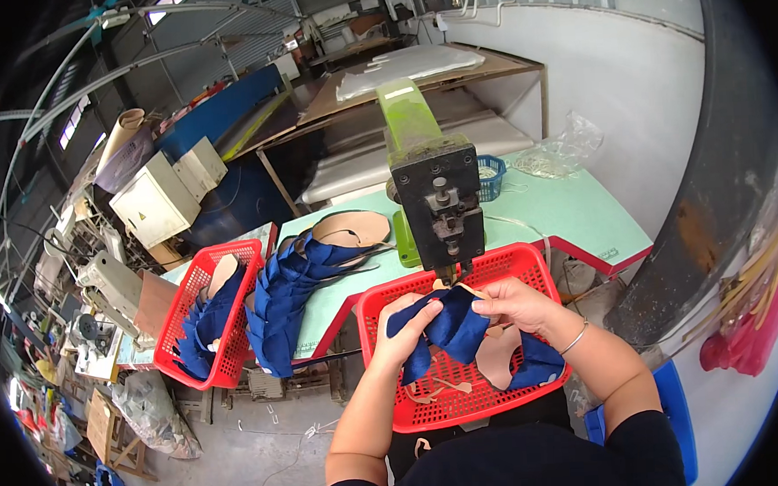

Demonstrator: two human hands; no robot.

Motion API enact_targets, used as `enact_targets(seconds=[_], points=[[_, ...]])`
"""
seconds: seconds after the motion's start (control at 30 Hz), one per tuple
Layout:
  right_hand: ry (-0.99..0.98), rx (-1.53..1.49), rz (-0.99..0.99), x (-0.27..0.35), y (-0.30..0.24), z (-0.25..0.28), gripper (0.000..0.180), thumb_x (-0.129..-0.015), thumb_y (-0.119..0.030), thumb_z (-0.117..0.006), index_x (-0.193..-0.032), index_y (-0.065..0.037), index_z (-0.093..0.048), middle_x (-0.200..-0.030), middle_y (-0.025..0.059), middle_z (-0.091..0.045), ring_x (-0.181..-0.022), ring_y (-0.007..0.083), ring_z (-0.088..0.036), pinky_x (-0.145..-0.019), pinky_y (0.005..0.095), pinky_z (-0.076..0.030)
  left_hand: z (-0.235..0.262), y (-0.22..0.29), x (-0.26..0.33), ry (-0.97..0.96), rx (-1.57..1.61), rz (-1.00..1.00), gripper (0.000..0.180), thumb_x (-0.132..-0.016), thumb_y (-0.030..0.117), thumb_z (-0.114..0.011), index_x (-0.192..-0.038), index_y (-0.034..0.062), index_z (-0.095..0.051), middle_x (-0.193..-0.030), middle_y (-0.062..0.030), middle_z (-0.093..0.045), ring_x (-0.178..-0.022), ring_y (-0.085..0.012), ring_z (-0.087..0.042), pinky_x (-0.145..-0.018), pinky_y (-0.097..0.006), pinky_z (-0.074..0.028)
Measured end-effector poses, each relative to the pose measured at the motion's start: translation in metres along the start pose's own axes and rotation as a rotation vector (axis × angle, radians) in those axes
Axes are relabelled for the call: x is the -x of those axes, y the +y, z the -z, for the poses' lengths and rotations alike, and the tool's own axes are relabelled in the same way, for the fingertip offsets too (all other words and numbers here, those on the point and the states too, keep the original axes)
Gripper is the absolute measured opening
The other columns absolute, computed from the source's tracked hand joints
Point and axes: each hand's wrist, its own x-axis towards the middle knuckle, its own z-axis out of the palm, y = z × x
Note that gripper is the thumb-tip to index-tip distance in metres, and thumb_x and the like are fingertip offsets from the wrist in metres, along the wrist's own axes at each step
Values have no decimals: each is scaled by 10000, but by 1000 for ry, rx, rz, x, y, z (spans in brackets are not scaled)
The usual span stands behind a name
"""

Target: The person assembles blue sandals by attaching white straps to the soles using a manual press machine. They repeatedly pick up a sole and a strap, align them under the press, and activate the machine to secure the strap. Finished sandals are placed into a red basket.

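Observation:
Both my hands hold a blue fabric piece with a tan lining (459, 325), shaped like a shoe upper. Its upper edge is under the working end of a green industrial machine with a black head (440, 196), which looks like a sewing machine. My left hand (409, 326) pinches the left side, thumb on top. At the right edge, my right hand (517, 304) grips with thumb and fingers; a bracelet is on that wrist. Below lies a red plastic basket (455, 413) containing another blue-and-tan piece (501, 358) and tan scraps (421, 391). The machine tip partly hides the contact point.
Overlapping blue uppers (290, 279) lie on the pale green tabletop (572, 211). More fill a second red basket (249, 290) at the left. A small blue basket (491, 178) stands behind the machine, beside a clear plastic bag (569, 150). A thick dark column (695, 200) rises at the right.

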Motion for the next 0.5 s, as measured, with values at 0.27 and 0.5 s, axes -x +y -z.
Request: enact_targets(seconds=[0.27, 0.5], points=[[61, 2, 87, -3, -8, -3, 190, -795, -203, -686, -840, -27, -633, -751, 14, -622, -646, 67, -561, -599, 216, -446, -6, -12, 10, -27, 233, 74, 128, -830, 152, -647, -854, 27, -630, -771, 1, -621, -672, -64, -548, -632, -213, -443], [110, 85, 93, -15, -17, 10, 248, -739, -182, -729, -873, 6, -635, -792, 37, -632, -680, 88, -576, -618, 228, -466, -22, -31, 18, -10, 348, -11, 122, -836, 132, -638, -886, 22, -618, -824, -2, -618, -739, -72, -553, -711, -213, -438]])
